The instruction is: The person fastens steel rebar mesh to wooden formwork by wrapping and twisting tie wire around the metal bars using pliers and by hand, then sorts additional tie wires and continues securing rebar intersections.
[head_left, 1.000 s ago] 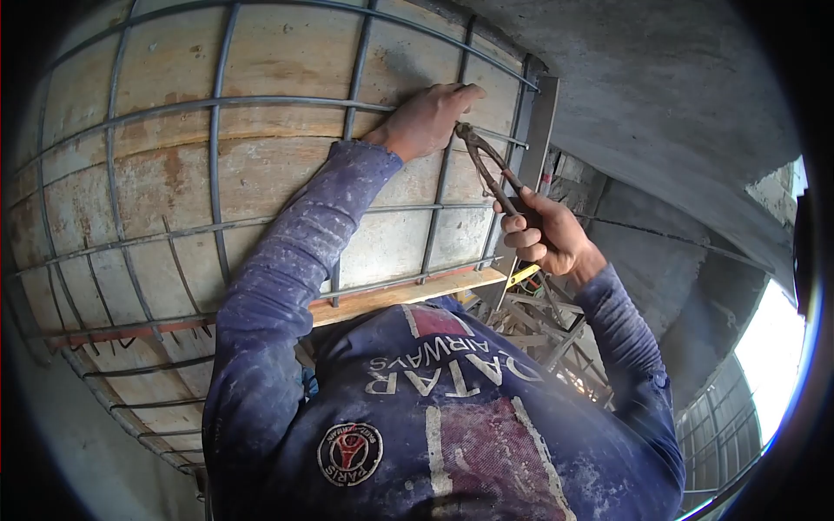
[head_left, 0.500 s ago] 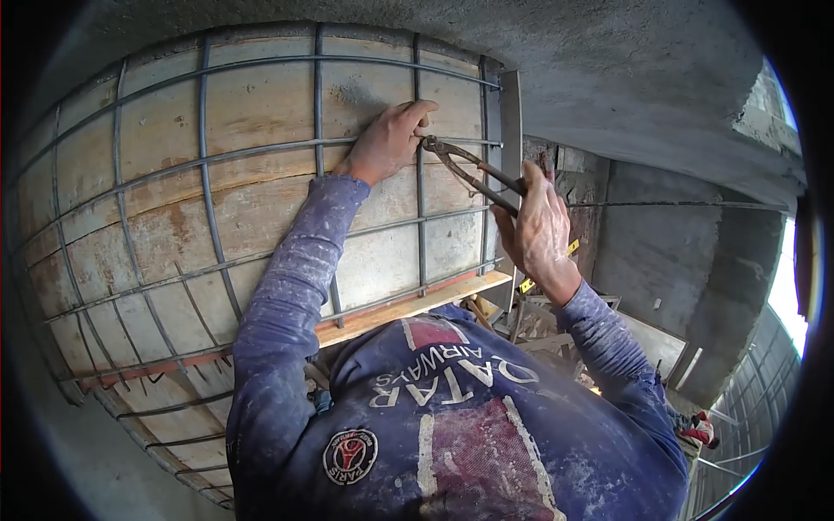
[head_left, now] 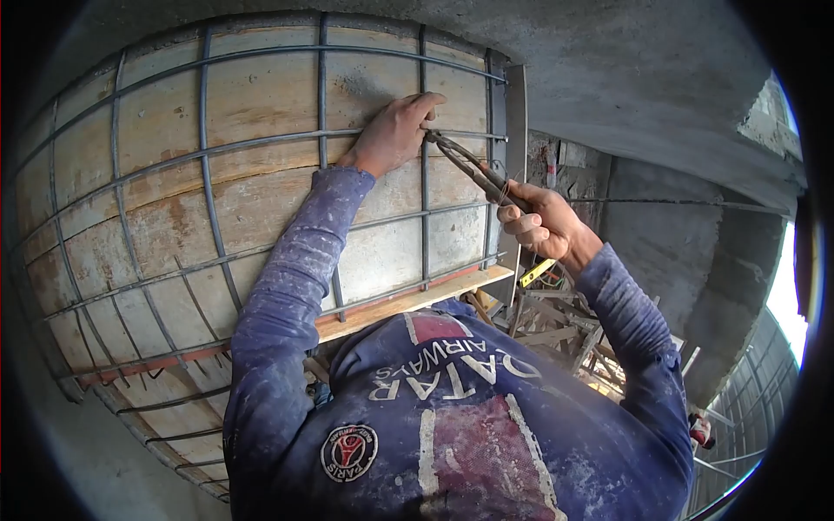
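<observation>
My left hand [head_left: 395,132] lies over a horizontal bar of the steel rebar grid [head_left: 261,141], close to a crossing with an upright bar. Its fingers are curled and pressed together, and whatever they pinch is hidden. Just right of its fingertips, the jaws of a pair of end-cutting pincers [head_left: 473,167] meet the crossing. My right hand [head_left: 547,224] is wrapped round the pincers' handles, which are squeezed close together. A thin wire loop [head_left: 497,174] shows beside the handles, near the right fingers.
Weathered formwork boards [head_left: 261,95] stand behind the grid, with a wooden ledge [head_left: 417,304] along the bottom. Rough concrete [head_left: 608,78] hangs overhead. At the right are a yellow level [head_left: 537,273], scrap timber [head_left: 565,326] and another person's red clothing [head_left: 700,429].
My right hand has turned and closed its fingers round the handles, which have come together. The pincers' jaws remain at the crossing, and my left hand has hardly moved.
</observation>
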`<state>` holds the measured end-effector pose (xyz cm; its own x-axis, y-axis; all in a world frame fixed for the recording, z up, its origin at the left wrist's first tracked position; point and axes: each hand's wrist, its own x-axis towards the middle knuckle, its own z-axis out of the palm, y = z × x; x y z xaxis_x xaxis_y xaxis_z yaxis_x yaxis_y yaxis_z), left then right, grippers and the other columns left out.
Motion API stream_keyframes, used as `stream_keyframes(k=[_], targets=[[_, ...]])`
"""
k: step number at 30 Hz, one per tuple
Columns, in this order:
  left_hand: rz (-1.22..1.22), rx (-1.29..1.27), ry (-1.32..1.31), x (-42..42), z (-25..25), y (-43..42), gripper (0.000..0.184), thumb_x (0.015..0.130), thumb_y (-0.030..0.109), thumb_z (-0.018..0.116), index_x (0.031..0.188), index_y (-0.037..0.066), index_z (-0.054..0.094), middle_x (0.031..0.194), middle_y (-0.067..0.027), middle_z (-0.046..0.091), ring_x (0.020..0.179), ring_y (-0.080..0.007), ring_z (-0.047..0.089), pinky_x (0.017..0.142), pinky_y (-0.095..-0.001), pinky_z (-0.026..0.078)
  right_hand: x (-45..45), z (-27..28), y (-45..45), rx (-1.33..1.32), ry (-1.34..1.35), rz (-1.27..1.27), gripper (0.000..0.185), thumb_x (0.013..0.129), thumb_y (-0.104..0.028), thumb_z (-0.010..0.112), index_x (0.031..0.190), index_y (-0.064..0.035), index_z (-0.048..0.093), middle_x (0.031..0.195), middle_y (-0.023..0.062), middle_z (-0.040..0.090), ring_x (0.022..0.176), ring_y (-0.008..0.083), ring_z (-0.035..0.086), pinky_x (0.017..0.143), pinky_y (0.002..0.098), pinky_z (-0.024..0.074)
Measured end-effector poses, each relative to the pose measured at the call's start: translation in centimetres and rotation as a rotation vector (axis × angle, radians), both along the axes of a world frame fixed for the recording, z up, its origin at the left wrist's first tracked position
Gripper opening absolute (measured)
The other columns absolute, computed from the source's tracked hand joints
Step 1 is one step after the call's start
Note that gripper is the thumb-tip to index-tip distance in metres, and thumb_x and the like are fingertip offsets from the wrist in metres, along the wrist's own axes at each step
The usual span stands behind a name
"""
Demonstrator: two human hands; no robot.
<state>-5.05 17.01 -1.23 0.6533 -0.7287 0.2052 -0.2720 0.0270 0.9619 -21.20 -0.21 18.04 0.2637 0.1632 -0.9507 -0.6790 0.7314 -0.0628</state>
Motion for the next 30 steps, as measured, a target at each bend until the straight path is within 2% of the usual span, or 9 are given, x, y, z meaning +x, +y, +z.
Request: stream_keyframes(k=[3, 5, 7, 8, 13, 17, 20, 24, 30], targets=[[0.041, 0.005, -0.023, 0.1, 0.1, 0.4, 0.053, 0.083, -0.009, 0.061, 0.132, 0.009, 0.056, 0.106, -0.0167, 0.07, 0.095, -0.0293, 0.071, 0.084, -0.0388, 0.06, 0.2, 0.2, 1.8, -0.26, -0.139, 0.199, 0.042, 0.113, -0.036, 0.029, 0.136, -0.0048, 0.046, 0.081, 0.0092, 0.062, 0.05, 0.0088, 0.054, 0.034, 0.0195, 0.0367], [0.033, 0.029, -0.029, 0.3, 0.1, 0.4, 0.053, 0.083, -0.008, 0.062, 0.133, 0.009, 0.056, 0.106, -0.0162, 0.069, 0.095, -0.0278, 0.071, 0.084, -0.0383, 0.06, 0.1, 0.2, 2.6, -0.341, -0.11, 0.223, 0.052, 0.106, -0.039, 0.051, 0.14, -0.0001, 0.041, 0.087, 0.0102, 0.062, 0.051, 0.0091, 0.055, 0.035, 0.0191, 0.0409], [0.021, 0.038, -0.004, 0.5, 0.3, 0.5, 0.053, 0.083, -0.008, 0.062, 0.133, 0.008, 0.056, 0.106, -0.0156, 0.069, 0.095, -0.027, 0.071, 0.084, -0.0382, 0.06, -0.1, 1.0, 4.1, -0.952, -0.177, 0.741, 0.064, 0.089, -0.036, 0.076, 0.13, 0.0035, 0.047, 0.089, 0.0096, 0.064, 0.051, 0.0096, 0.056, 0.042, 0.0191, 0.0456], [0.013, 0.037, 0.038, 0.4, 0.4, 0.4, 0.053, 0.083, -0.008, 0.063, 0.133, 0.008, 0.056, 0.106, -0.015, 0.069, 0.095, -0.0262, 0.071, 0.085, -0.0381, 0.06, 0.0, 1.0, 3.4, -0.966, -0.124, 0.764, 0.069, 0.073, -0.027, 0.088, 0.121, 0.006, 0.052, 0.09, 0.0101, 0.064, 0.058, 0.0159, 0.061, 0.055, 0.03, 0.053], [0.025, 0.053, 0.069, 0.3, 1.3, 0.8, 0.052, 0.083, -0.007, 0.064, 0.132, 0.007, 0.056, 0.107, -0.0145, 0.069, 0.098, -0.0255, 0.071, 0.087, -0.0377, 0.058, -0.6, 0.5, 3.2, -1.525, -0.373, 1.25, 0.063, 0.075, -0.027, 0.084, 0.118, 0.0086, 0.054, 0.086, 0.0157, 0.065, 0.074, 0.0343, 0.068, 0.077, 0.0465, 0.0535], [0.198, 0.051, -0.128, -0.9, 2.4, 1.6, 0.051, 0.083, -0.005, 0.066, 0.132, 0.007, 0.057, 0.112, -0.0144, 0.067, 0.107, -0.0265, 0.067, 0.094, -0.0403, 0.054, -1.0, 0.0, 1.7, -1.469, -0.391, 1.324, 0.058, 0.091, -0.036, 0.069, 0.123, 0.0098, 0.054, 0.088, 0.0226, 0.071, 0.077, 0.0319, 0.072, 0.071, 0.0415, 0.0565], [0.263, 0.089, -0.094, -2.5, 3.7, 2.6, 0.049, 0.083, -0.002, 0.067, 0.131, 0.007, 0.059, 0.114, -0.0138, 0.066, 0.109, -0.0276, 0.065, 0.097, -0.0408, 0.051, -1.2, -0.2, 1.9, -0.524, -0.337, 0.527, 0.041, 0.109, -0.025, 0.037, 0.135, 0.006, 0.046, 0.09, 0.0201, 0.07, 0.068, 0.0198, 0.07, 0.055, 0.0266, 0.058], [0.328, 0.139, -0.04, -5.3, 5.0, 3.2, 0.044, 0.086, 0.002, 0.068, 0.129, 0.006, 0.06, 0.111, -0.0125, 0.067, 0.102, -0.0244, 0.067, 0.091, -0.0374, 0.054, -3.1, -4.2, 1.0, 0.059, -0.451, -0.076, 0.043, 0.109, -0.019, 0.033, 0.149, -0.0041, 0.037, 0.096, 0.0182, 0.064, 0.066, 0.0151, 0.056, 0.053, 0.0217, 0.0529], [0.362, -0.136, 0.754, -8.3, 4.4, 1.5, 0.031, 0.1, 0.02, 0.065, 0.118, -0.005, 0.061, 0.096, -0.009, 0.072, 0.081, -0.0144, 0.07, 0.072, -0.0282, 0.057, -6.3, -7.5, 2.9, 0.132, -0.493, -0.157, 0.04, 0.107, -0.023, 0.032, 0.142, -0.0033, 0.04, 0.091, 0.0148, 0.063, 0.062, 0.0137, 0.056, 0.05, 0.0257, 0.0508]])
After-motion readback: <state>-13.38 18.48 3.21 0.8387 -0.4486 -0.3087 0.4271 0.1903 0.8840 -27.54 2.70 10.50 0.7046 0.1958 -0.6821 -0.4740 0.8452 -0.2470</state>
